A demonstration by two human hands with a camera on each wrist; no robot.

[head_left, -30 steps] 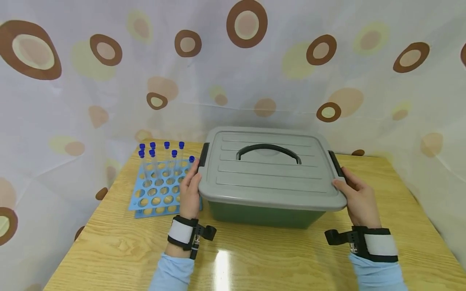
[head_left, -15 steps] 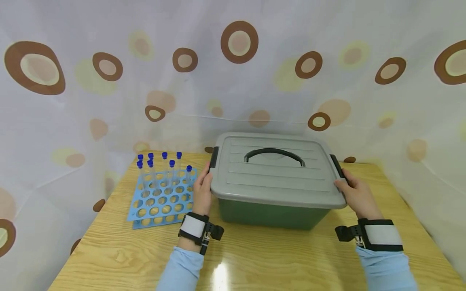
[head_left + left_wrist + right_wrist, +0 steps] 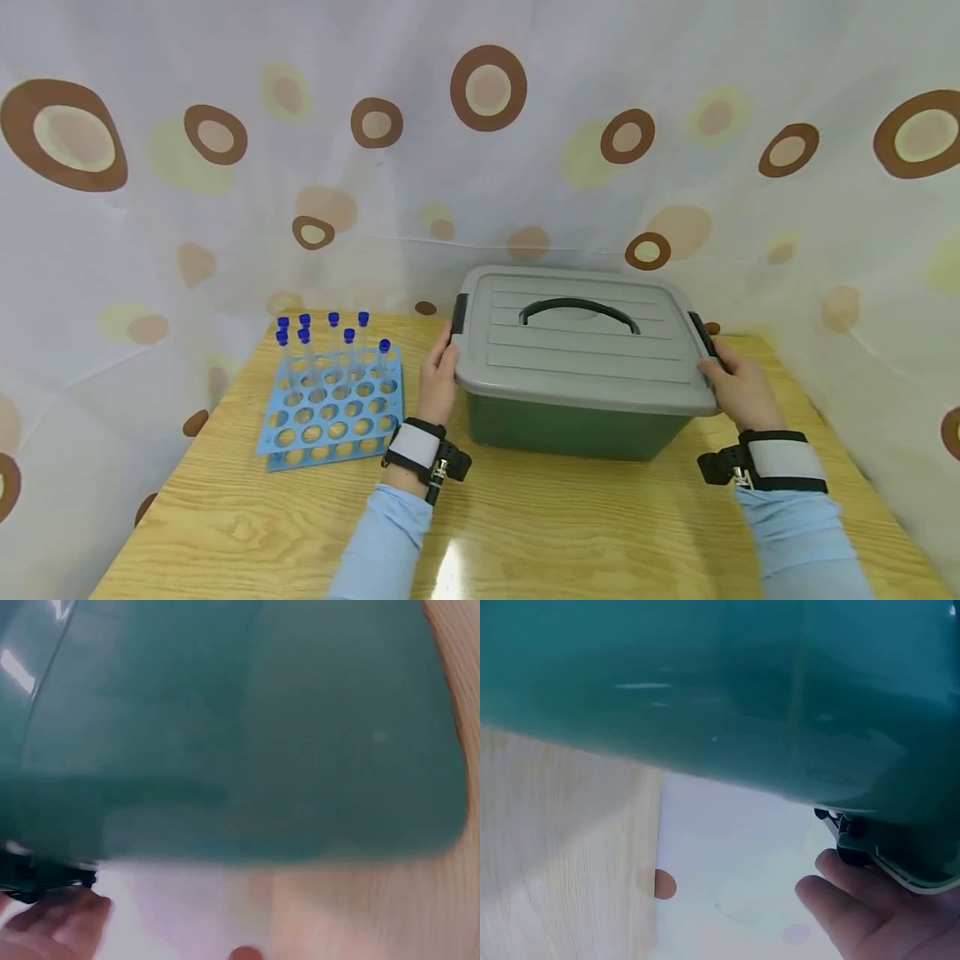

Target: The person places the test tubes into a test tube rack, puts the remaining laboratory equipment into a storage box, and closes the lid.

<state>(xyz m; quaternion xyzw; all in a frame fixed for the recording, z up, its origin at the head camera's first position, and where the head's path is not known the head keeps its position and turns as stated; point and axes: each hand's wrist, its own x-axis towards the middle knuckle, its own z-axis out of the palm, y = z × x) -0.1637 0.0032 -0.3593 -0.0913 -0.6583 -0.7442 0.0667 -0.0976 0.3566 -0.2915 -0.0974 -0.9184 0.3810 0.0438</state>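
A green storage box with a grey lid is held at its two ends. My left hand grips the left end beside the black latch, thumb against the lid's edge. At the opposite end my right hand grips below the other black latch, its thumb on the lid's corner. The left wrist view has the green box wall across most of it, with the fingers low in the corner. In the right wrist view, fingers reach under the latch and rim.
Left of the box stands a light blue tube rack holding several clear tubes with blue caps. Both are on a wooden table. Behind it hangs a white curtain with brown and yellow oval patterns.
The box has moved right, away from the tube rack, with both hands keeping their grip. A gap now shows between the left hand and the rack. The head view has also shifted.
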